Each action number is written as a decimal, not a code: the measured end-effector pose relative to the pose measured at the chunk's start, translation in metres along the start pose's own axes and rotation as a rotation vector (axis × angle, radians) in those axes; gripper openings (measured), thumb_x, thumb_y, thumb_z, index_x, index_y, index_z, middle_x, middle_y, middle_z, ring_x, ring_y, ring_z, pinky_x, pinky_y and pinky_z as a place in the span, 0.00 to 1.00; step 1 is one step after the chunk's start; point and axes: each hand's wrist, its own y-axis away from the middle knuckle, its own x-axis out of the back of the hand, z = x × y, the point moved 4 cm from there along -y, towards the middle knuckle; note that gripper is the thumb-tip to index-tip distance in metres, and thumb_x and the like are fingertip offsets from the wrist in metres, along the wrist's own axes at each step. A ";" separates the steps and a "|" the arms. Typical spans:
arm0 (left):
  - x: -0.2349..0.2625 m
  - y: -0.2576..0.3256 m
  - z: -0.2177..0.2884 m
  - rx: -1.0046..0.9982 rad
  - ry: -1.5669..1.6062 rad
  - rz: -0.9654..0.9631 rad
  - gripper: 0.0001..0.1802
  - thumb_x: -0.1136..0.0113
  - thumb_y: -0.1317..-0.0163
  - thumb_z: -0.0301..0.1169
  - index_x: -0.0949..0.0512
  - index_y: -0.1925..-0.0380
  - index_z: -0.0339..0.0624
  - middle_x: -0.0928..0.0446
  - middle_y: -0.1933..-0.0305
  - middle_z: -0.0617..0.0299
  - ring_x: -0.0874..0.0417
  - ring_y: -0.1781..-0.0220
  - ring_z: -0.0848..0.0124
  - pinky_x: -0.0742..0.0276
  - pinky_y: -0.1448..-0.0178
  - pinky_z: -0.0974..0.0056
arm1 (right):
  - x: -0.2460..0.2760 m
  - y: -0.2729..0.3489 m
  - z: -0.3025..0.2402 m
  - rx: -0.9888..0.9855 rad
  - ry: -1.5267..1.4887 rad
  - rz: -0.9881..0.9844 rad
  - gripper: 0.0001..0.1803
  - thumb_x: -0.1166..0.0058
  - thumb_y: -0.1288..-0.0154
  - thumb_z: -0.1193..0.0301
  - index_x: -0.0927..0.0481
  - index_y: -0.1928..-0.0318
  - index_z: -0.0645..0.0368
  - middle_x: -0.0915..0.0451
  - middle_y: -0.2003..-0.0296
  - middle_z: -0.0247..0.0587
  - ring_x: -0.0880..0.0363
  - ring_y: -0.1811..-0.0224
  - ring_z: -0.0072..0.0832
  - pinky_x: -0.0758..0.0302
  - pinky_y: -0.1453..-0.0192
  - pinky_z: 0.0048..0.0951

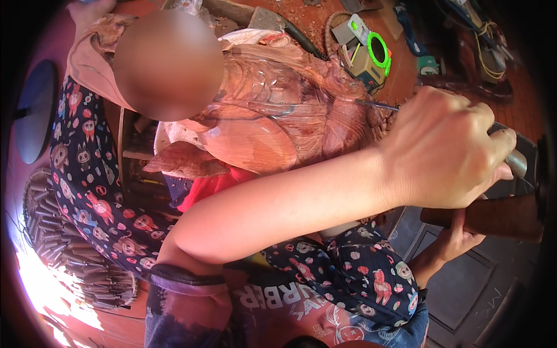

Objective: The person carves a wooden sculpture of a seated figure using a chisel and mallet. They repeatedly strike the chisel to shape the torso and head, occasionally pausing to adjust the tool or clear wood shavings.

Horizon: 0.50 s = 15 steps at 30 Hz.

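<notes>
A reddish-brown carved wooden figure (249, 130) lies across my lap, partly hidden by a blurred round patch. My left hand (447, 148) reaches over from the left, closed round a chisel. The chisel's thin dark blade (380, 105) points left at the carving's right end, and its rounded butt (516, 165) shows beyond my fingers. Below it, my right hand (455, 240) grips a brown wooden mallet (493, 218), whose block lies just under the left hand. Most of the right hand's fingers are hidden behind the mallet.
A basket packed with chisels (81, 249) stands at the left, near a dark round disc (36, 110). Beyond the carving are a tape measure (371, 66) with a green ring and scattered wood chips (301, 17). A dark panel (458, 272) lies at the right.
</notes>
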 end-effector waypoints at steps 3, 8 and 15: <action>-0.002 -0.001 0.006 -0.030 0.014 0.007 0.15 0.35 0.50 0.43 0.21 0.76 0.42 0.24 0.79 0.55 0.17 0.75 0.60 0.24 0.74 0.59 | 0.030 0.006 0.029 0.004 -0.026 0.024 0.37 0.42 0.42 0.81 0.42 0.32 0.67 0.26 0.46 0.44 0.28 0.43 0.31 0.36 0.35 0.32; -0.004 0.002 0.002 -0.013 -0.002 0.014 0.15 0.35 0.50 0.43 0.21 0.76 0.42 0.24 0.79 0.55 0.17 0.76 0.61 0.24 0.74 0.59 | 0.010 0.004 0.011 0.032 -0.058 -0.005 0.40 0.43 0.42 0.82 0.45 0.30 0.66 0.27 0.45 0.44 0.27 0.44 0.31 0.36 0.36 0.32; -0.005 0.002 -0.006 -0.002 -0.024 0.014 0.14 0.35 0.49 0.42 0.20 0.76 0.42 0.23 0.78 0.54 0.17 0.75 0.60 0.23 0.72 0.59 | -0.008 -0.001 -0.009 -0.008 -0.017 -0.050 0.48 0.47 0.43 0.88 0.60 0.27 0.64 0.29 0.65 0.41 0.30 0.61 0.25 0.31 0.49 0.27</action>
